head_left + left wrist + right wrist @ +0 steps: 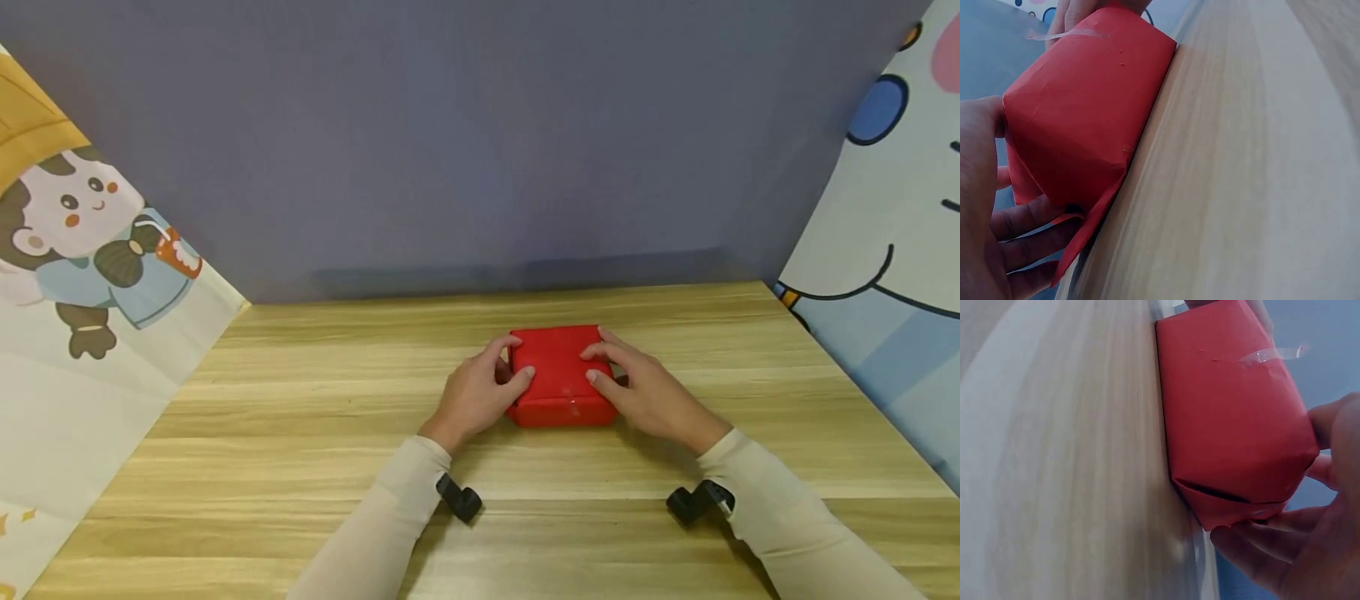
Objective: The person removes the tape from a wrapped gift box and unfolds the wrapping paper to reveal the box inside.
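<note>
Much looked done on the red-paper-wrapped box point(562, 367), below right of frame centre, whose ends we gripped with left hand point(477, 389) and right hand point(651, 389), fingers parted, though one end flap point(1089, 226) stood loose.

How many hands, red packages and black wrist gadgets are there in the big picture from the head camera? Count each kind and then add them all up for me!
Hands: 2 (left hand, right hand)
Red packages: 1 (red package)
Black wrist gadgets: 2 (left-wrist gadget, right-wrist gadget)
Total: 5
</note>
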Motion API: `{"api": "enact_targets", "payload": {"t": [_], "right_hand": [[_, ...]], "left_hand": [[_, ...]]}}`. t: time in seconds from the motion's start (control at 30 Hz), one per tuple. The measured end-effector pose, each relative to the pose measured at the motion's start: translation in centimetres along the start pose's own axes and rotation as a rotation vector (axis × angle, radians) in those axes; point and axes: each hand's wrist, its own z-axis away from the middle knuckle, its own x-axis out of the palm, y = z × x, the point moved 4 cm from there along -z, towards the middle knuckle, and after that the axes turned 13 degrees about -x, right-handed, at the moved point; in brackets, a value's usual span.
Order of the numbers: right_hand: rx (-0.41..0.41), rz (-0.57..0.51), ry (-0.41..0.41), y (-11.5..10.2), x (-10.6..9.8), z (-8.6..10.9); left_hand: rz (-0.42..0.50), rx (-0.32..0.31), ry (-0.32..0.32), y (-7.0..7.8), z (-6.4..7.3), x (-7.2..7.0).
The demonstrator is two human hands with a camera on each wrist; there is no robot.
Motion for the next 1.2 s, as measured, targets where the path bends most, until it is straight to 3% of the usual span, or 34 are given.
{"api": "enact_targets", "payload": {"t": [0.33,0.63,0.93,1.2], "right_hand": [[-0.013,-0.020,0.011,-0.30,-0.13,-0.32],[0.038,-0.016,-0.031,-0.07,-0.19,-0.10],[-0.017,-0.022,0.010,-0.11,-0.07,-0.16],[-0.028,0.076,-0.047,-0.45,-0.07,-0.06]], "left_hand": [[0.014,-0.007,-0.005,0.05,-0.01,-0.09],[0.016,0.000,-0.008,0.07,0.00,-0.05],[0.022,0.005,-0.013,0.15,0.00,0.06],[0.015,-0.001,-0.014,0.06,0.04,0.01]]}}
